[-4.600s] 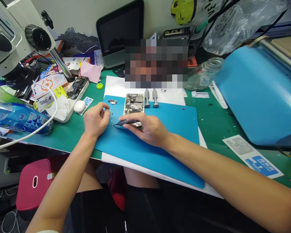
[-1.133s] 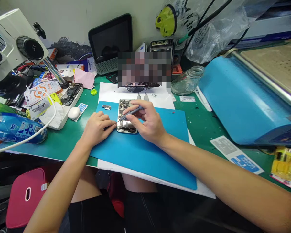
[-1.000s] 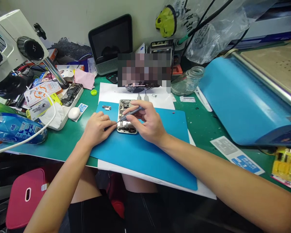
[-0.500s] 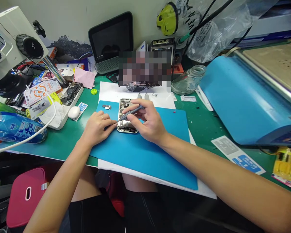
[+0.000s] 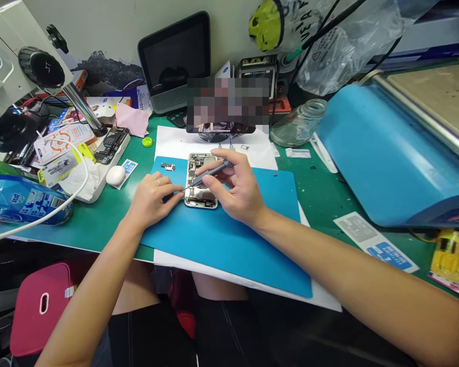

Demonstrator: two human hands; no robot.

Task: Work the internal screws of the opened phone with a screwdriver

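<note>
An opened smartphone [image 5: 202,196] with its inner parts exposed lies on the blue mat [image 5: 229,244]. My right hand [image 5: 237,191] is closed around a grey screwdriver [image 5: 213,174], held at a slant over the phone. The driver's thin tip points down-left to the phone's left edge. There, the thumb and forefinger of my left hand [image 5: 153,199] are pinched together beside the tip; whatever is between them is too small to make out. A small metal phone part [image 5: 168,166] rests on the mat, left of the phone.
Behind the mat stand a lit phone screen [image 5: 222,127] and a dark smart display [image 5: 176,61]. A glass jar [image 5: 298,122] lies at the back right, near a big blue-covered machine [image 5: 363,163]. To the left are a microscope [image 5: 46,66], a white earbud case [image 5: 115,176] and a blue pouch [image 5: 26,199].
The screwdriver's handle end has shifted slightly right and up. My left hand stays at the phone's left edge. The camera view has moved a little.
</note>
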